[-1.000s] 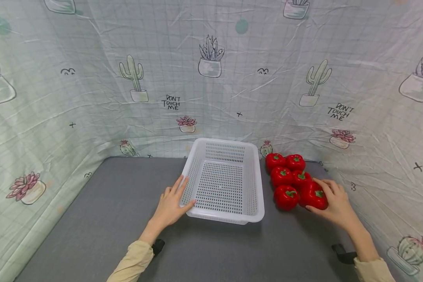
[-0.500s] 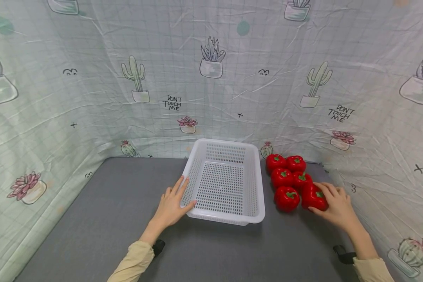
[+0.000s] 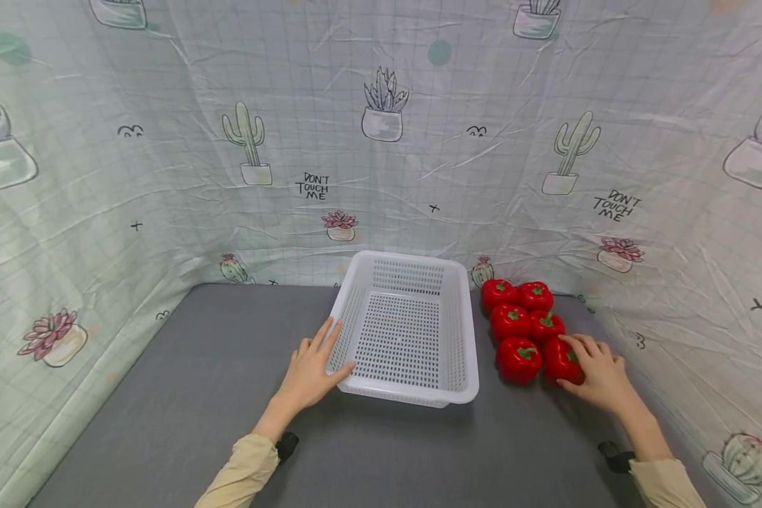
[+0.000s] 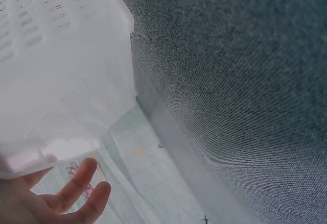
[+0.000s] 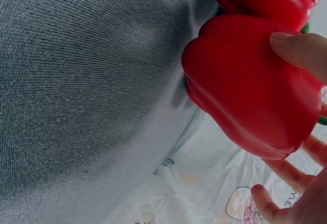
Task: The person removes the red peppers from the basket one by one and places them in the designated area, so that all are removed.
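Observation:
My left hand (image 3: 306, 372) rests on the near left corner of a white perforated plastic basket (image 3: 409, 394), fingers extended along its left rim and thumb over the front rim. In the left wrist view, two relaxed fingers (image 4: 79, 185) show below the basket wall (image 4: 66, 81). On the right, my right hand (image 3: 600, 377) holds a red bell pepper (image 3: 559, 360) from its right side. The right wrist view shows the thumb (image 5: 296, 48) against this pepper (image 5: 250, 86), the other fingers partly hidden behind it. The basket holds nothing.
Several more red bell peppers (image 3: 510, 322) stand close together between the basket and the right hand. The grey table (image 3: 228, 395) is bordered by a cloth backdrop (image 3: 444, 169) printed with cacti at the back and both sides.
The right hand and its bell pepper have shifted slightly lower and toward the front, and the pepper looks more upright. Left hand and basket hold their place; the head view has moved a little.

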Available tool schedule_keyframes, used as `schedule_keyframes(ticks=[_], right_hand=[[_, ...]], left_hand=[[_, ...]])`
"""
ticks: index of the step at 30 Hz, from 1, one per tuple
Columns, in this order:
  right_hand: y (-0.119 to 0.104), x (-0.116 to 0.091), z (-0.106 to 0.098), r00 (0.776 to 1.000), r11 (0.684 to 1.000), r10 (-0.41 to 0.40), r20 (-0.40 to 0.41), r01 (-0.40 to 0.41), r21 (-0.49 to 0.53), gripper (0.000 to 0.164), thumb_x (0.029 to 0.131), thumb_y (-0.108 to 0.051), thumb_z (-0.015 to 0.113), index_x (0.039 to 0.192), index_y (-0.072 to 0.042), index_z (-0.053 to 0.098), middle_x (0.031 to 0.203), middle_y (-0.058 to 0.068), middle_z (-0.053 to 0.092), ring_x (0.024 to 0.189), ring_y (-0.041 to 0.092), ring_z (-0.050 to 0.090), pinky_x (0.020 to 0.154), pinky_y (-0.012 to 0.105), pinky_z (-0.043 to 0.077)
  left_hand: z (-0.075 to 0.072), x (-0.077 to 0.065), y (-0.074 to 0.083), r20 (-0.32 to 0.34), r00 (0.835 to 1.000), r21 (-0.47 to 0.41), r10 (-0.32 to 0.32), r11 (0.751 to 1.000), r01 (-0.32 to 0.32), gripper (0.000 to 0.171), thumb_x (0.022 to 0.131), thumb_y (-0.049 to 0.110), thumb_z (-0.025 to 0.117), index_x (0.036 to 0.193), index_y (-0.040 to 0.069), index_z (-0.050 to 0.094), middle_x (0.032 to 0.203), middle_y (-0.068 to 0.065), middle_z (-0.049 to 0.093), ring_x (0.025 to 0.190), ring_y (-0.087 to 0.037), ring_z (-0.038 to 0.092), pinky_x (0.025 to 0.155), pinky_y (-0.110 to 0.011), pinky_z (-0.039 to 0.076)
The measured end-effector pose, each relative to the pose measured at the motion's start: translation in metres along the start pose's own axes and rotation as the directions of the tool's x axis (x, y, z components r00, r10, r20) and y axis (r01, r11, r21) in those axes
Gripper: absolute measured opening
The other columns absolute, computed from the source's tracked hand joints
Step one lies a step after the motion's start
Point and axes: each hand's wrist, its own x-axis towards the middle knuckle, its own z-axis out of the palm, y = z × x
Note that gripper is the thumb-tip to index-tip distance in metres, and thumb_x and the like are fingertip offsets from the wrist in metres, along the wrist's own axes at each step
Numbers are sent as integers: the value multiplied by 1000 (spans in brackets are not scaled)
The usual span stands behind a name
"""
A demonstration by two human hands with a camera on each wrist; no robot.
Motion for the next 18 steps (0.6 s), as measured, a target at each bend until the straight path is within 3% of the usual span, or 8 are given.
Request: schedule_keyframes(ticks=[18], right_hand=[[2,6,5,994,1000,22,107,-24,14,75,61,-19,77,126,-10,40,116,17,38,98,42,35,65,59,30]], left_hand=[[-1,1,2,6,1000,-4,-8,1000,8,76,81,52,53,143,21,21,149,-3,22,92,-25,42,70,-40,34]])
